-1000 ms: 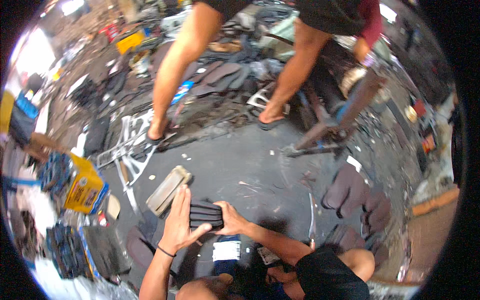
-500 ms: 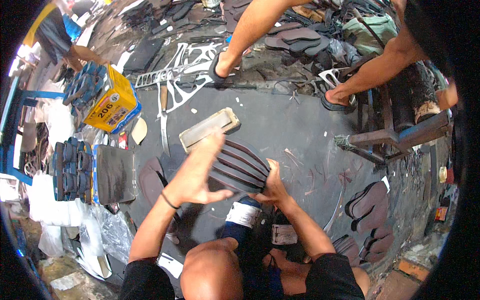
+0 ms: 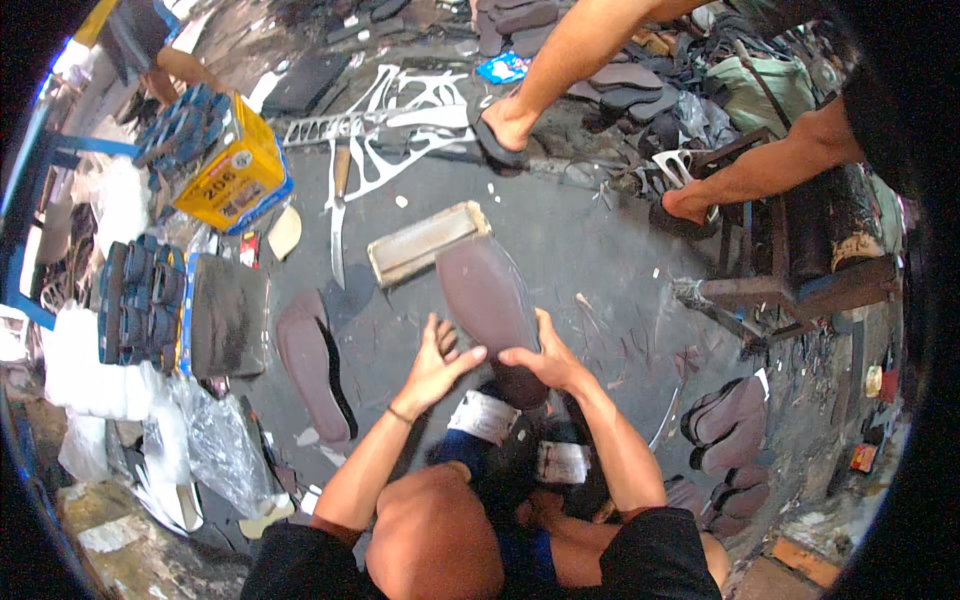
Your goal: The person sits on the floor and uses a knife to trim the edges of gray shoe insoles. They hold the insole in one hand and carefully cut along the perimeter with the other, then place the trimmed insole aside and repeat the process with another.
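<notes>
My right hand (image 3: 552, 362) grips a stack of brown shoe soles (image 3: 486, 290), its thumb on the top sole and its fingers around the right edge. The broad end of the stack points away from me, and the brown face is turned up. My left hand (image 3: 436, 370) is open beside the stack's lower left edge, fingers apart, the thumb tip close to or touching the soles. Just beyond the stack lies a sharpening stone in a pale frame (image 3: 424, 246). To its left is a wooden-handled knife (image 3: 338, 230).
More soles lie at left (image 3: 314, 372) and in piles at lower right (image 3: 728, 425). A yellow box (image 3: 232, 180) and strapped dark-blue footwear (image 3: 142, 308) stand at left. White cut-out scraps (image 3: 390, 150) lie ahead. Another person's sandalled foot (image 3: 508, 125) is near a wooden stand (image 3: 740, 292).
The stack, earlier tilted with its layered edges showing, now has its brown face turned up. My left hand has drawn back toward me from above its far side. The other person's near foot appears farther right.
</notes>
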Available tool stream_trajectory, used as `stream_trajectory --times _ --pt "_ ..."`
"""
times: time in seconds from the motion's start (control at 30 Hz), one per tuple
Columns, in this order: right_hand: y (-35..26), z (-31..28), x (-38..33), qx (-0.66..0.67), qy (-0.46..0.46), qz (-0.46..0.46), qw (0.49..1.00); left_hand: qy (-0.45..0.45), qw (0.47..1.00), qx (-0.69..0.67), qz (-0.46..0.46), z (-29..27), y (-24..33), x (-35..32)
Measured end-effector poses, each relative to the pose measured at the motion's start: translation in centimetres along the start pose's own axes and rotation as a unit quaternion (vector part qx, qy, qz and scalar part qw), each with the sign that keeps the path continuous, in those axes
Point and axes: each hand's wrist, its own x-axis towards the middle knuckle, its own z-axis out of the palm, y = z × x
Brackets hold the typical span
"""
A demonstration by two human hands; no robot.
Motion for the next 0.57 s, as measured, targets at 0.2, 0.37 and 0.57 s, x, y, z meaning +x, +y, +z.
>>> stream_trajectory --times 0.2,0.37,0.57 --pt "-7.0 2.3 -1.4 0.121 0.012 -0.062 0.991 0.037 0.962 -0.272 0.014 1.4 5.3 0.5" --pt "-9.7 3.8 -4.2 0.087 0.122 -0.17 0.974 0.051 0.926 -0.371 0.053 -2.1 5.3 -0.4" --pt "-11.9 3.9 -6.6 -0.043 0.097 -0.255 0.961 0.008 0.883 -0.46 0.092 -5.4 3.5 -1.2"
